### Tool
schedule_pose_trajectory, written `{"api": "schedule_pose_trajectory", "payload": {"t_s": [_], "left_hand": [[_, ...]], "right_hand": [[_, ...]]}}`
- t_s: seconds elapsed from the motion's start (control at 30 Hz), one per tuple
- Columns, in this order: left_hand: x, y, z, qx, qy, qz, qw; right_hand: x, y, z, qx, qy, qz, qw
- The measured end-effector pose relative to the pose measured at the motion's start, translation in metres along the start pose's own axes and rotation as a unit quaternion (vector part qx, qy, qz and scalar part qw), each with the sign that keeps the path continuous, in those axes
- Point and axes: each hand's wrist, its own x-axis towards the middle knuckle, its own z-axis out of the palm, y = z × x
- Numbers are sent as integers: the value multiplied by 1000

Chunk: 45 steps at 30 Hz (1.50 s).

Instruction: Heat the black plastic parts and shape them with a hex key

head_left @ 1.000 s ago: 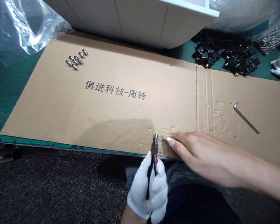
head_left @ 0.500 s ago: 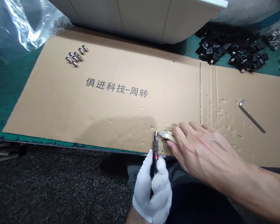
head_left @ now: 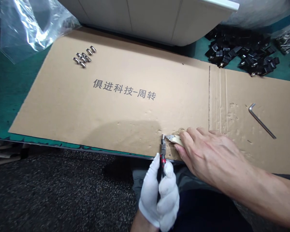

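Observation:
My left hand (head_left: 159, 196), in a white glove, is closed around pliers (head_left: 163, 150) with red and black handles. Their jaws point away from me and grip a small metal piece (head_left: 163, 136). My bare right hand (head_left: 205, 149) is wrapped round a second tool, cutting pliers (head_left: 176, 139) with cream handles. The tip of these cutters meets the small piece from the right; whether the blades are closed on it I cannot make out. Both tools are over the near edge of a cardboard sheet (head_left: 125, 119).
Several small metal parts (head_left: 83, 57) lie on the cardboard's far left. A hex key (head_left: 262, 120) rests at the right. Behind are a grey bin (head_left: 149, 22), a heap of black parts (head_left: 244, 53) and a clear plastic bag (head_left: 36, 29). The green table edge runs near me.
The whole view has shifted slightly, so things appear a little further right. Both hands keep their grip on the tools, whose tips stay together at the small metal piece.

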Motion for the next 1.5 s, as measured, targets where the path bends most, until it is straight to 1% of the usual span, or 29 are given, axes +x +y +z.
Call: {"api": "schedule_pose_trajectory", "payload": {"t_s": [0.1,0.4,0.57,0.73,0.87,0.97,1.1,1.2,1.3,1.37,1.5], "left_hand": [[0,-1,0,4,13,10,1000],[1,-2,-4,19,29,27,999],[3,-5,-6,35,19,57,998],[4,-7,-5,18,6,41,999],[6,-8,-5,6,9,36,999],[7,-9,-5,6,21,31,999],[9,-11,-2,12,8,36,999],[10,-10,-1,-5,-2,28,1000],[9,-8,-5,-6,-7,15,1000],[6,-5,-11,15,-1,7,1000],[-2,4,-22,92,30,-51,994]], "right_hand": [[0,0,-1,2,-2,-1,1000],[0,-2,-2,6,-16,12,1000],[-2,-5,-2,7,-36,23,999],[-1,-10,-4,18,-61,30,998],[2,-15,-8,26,-79,39,996],[3,-17,-10,21,-84,52,995],[5,-19,-10,19,-83,69,994],[7,-19,-11,19,-86,70,994],[8,-16,-10,32,-82,69,994],[6,-13,-7,42,-67,58,995],[1,-1,1,40,-31,24,998]]}}
